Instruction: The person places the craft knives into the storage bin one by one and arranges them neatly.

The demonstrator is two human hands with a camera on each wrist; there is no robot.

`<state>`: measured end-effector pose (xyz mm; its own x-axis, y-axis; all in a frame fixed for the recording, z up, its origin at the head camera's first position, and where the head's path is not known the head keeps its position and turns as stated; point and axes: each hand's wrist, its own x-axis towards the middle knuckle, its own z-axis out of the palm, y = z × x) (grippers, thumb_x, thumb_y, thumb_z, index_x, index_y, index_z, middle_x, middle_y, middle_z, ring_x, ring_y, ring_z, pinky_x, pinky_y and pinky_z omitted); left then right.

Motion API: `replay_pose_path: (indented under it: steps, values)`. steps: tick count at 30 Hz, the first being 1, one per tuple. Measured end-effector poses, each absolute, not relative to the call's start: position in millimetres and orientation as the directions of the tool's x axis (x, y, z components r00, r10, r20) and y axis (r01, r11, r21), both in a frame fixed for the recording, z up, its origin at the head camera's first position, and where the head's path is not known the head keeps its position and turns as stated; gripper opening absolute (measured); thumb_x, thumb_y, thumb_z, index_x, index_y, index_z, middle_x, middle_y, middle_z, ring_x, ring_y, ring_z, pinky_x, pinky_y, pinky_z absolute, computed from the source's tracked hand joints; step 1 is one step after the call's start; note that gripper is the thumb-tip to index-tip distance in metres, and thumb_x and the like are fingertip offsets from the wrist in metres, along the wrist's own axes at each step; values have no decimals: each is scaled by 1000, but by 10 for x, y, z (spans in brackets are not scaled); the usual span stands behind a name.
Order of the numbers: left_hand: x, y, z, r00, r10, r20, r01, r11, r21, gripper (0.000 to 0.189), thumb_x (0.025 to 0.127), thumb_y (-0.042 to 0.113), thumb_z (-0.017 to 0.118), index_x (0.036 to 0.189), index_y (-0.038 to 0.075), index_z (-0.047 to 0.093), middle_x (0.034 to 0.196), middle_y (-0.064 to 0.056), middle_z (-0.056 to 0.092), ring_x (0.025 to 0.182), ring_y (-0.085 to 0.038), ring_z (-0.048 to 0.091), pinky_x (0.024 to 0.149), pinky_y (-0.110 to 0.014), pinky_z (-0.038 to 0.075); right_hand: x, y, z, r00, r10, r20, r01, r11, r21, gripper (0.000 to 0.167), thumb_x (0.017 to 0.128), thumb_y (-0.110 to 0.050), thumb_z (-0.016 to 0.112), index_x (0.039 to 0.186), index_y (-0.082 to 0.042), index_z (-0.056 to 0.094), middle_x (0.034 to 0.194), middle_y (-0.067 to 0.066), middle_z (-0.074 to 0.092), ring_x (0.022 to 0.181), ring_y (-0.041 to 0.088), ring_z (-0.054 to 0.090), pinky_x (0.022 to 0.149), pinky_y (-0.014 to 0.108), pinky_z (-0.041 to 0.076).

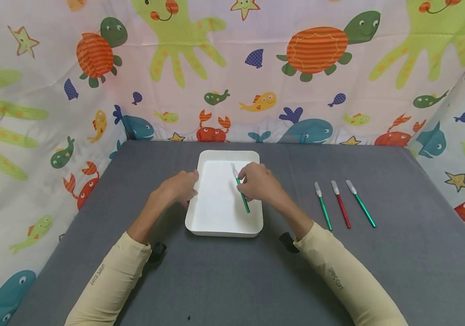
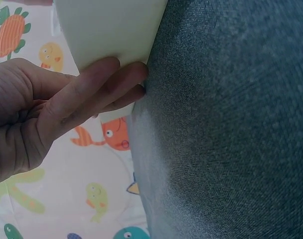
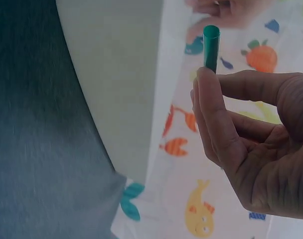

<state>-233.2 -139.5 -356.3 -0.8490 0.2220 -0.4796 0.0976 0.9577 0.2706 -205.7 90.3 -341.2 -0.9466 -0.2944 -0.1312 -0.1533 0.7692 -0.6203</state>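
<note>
A white rectangular tray point(image 1: 212, 213) lies on the grey table in the head view. My left hand point(image 1: 180, 186) is at its left side; in the left wrist view its extended fingers point(image 2: 91, 82) rest against the outer wall. Over the inside of the tray, my right hand point(image 1: 258, 181) pinches a slim green pen-shaped tool point(image 1: 243, 201) with a whitish cap. The tool slants, capped end away from me, its green end toward the near right of the tray. In the right wrist view that green end point(image 3: 211, 45) sticks out past the thumb and fingertips.
To the right of the tray lie three similar capped tools, a green one point(image 1: 324, 210), a red one point(image 1: 342, 209) and another green one point(image 1: 363, 207). A cloth printed with sea animals point(image 1: 232, 68) hangs behind the table point(image 1: 224, 280) and along both sides.
</note>
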Motion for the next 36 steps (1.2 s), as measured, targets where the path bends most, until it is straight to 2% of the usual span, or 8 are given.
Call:
replay_pose_path:
  steps: [3,7,11,16,26,30,36]
  values:
    - [-2333,-1392,-3566,-848,218,-484,89,957,276,75,106,14,61,167,4,19,158,-28,47,76,-15,75,81,-32,60,-2076,797,-3476,-939,-305,-156,-137,751,-646,34,94,-5,67,126,6,71,105,20,78,69,22,80,66,30,64]
    - [-2339,-1401,-3575,-853,227,-469,104,956,274,74,106,13,60,166,3,19,159,-29,44,73,-14,76,84,-34,60,-2111,647,-3581,-929,-317,-192,-104,719,-687,31,94,-2,67,122,7,73,122,23,74,68,22,79,63,29,64]
    - [-2347,-1414,-3584,-854,244,-460,123,953,278,73,106,13,60,166,1,19,158,-30,46,71,-13,76,88,-36,60,-2141,492,-3676,-926,-297,-235,-64,734,-676,29,94,-3,69,122,5,74,129,21,73,64,19,78,59,25,62]
    - [-2341,-1430,-3594,-854,258,-451,127,946,299,72,106,12,59,165,0,20,155,-30,50,69,-14,76,82,-33,61,-2150,327,-3753,-925,-280,-257,-44,750,-660,28,94,-6,71,120,4,75,120,19,76,60,16,75,56,23,60]
    - [-2311,-1463,-3615,-859,303,-412,153,921,359,72,105,7,59,164,-6,20,154,-33,50,71,-17,77,73,-31,63,-2112,93,-3849,-929,-261,-263,-10,726,-687,15,93,-4,71,104,5,75,84,15,77,55,17,74,50,21,57]
    - [-2305,-1471,-3620,-859,306,-411,153,919,364,71,105,7,58,163,-6,20,154,-33,49,71,-16,77,72,-30,64,-2103,36,-3894,-928,-256,-271,7,715,-700,10,93,-5,71,98,3,74,79,12,75,53,15,72,49,21,57]
    - [-2300,-1454,-3591,-856,294,-424,143,925,353,73,105,7,60,164,-6,19,151,-32,52,73,-16,76,69,-27,62,-2085,-7,-3925,-928,-258,-269,24,679,-734,14,92,-5,73,100,6,75,84,14,76,56,16,73,52,22,58]
